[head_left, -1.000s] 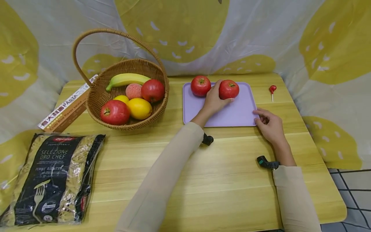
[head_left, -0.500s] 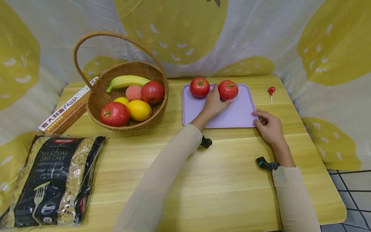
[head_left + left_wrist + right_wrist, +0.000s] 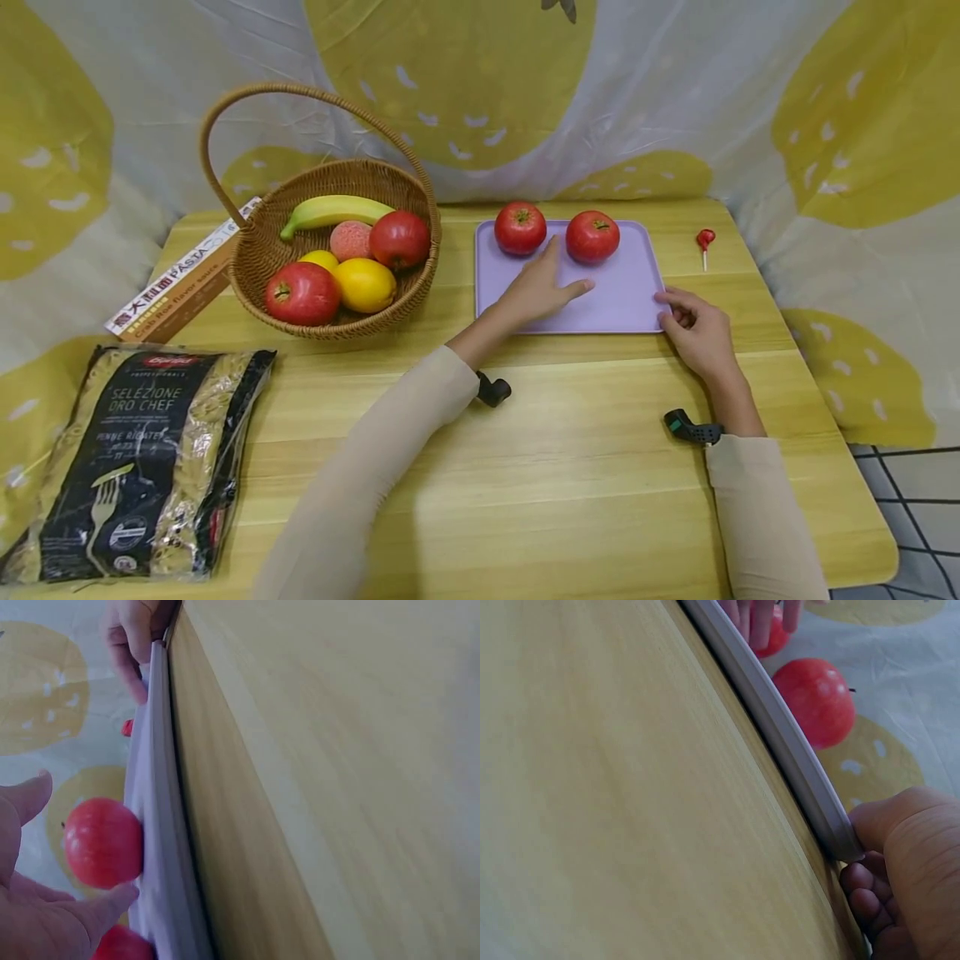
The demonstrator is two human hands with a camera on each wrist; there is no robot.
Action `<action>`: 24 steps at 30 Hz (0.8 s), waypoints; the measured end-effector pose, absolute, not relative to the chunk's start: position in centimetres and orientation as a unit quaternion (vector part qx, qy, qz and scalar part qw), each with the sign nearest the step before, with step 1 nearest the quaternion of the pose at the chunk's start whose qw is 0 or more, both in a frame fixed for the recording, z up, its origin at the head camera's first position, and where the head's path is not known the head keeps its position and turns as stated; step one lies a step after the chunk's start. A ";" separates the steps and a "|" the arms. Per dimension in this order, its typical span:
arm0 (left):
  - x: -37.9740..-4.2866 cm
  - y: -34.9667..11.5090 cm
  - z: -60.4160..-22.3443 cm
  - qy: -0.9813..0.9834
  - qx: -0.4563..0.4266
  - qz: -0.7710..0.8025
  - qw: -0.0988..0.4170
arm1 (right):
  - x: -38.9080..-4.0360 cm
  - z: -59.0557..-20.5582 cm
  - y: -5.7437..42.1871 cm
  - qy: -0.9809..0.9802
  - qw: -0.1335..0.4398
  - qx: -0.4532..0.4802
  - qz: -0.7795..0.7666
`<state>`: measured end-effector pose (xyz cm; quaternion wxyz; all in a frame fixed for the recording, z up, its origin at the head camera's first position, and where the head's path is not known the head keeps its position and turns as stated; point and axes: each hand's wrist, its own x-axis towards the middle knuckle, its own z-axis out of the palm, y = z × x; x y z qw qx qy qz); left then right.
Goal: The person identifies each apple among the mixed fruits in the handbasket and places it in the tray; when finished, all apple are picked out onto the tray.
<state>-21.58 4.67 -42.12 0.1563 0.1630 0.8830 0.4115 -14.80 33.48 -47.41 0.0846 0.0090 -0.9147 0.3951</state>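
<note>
Two red apples stand on the lilac tray (image 3: pixel 618 300): a left apple (image 3: pixel 520 228) and a right apple (image 3: pixel 592 237). My left hand (image 3: pixel 536 292) hovers over the tray just in front of them, thumb and fingers spread with nothing in its grasp. In the left wrist view, its index fingertip lies right beside one apple (image 3: pixel 103 842). At the tray's front right corner, my right hand (image 3: pixel 697 327) pinches the edge. The right wrist view shows that thumb (image 3: pixel 881 817) against the rim, with the other fingers curled below it.
A wicker basket (image 3: pixel 330 329) at left holds a banana (image 3: pixel 337 210), apples, lemons and a pink round fruit. Behind it lies a pasta box (image 3: pixel 183 279); in front, a penne bag (image 3: pixel 142 467). A red lollipop (image 3: pixel 705 240) lies right of the tray. Curtains enclose the table.
My left hand has let go of the right apple and drawn back toward the front left, its fingers spreading. The apples and my right hand stay in place on the tray.
</note>
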 end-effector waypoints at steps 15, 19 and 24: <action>-16.9 -3.7 -36.6 0.862 0.258 0.420 0.120 | -14.9 -47.1 33.6 -0.917 0.078 0.003 0.392; -15.6 -6.2 -34.6 0.867 0.267 0.412 0.083 | -14.8 -47.4 33.6 -0.914 0.085 0.002 0.396; -14.4 -9.5 -32.7 0.873 0.254 0.416 0.010 | -14.8 -47.7 33.5 -0.912 0.094 0.010 0.400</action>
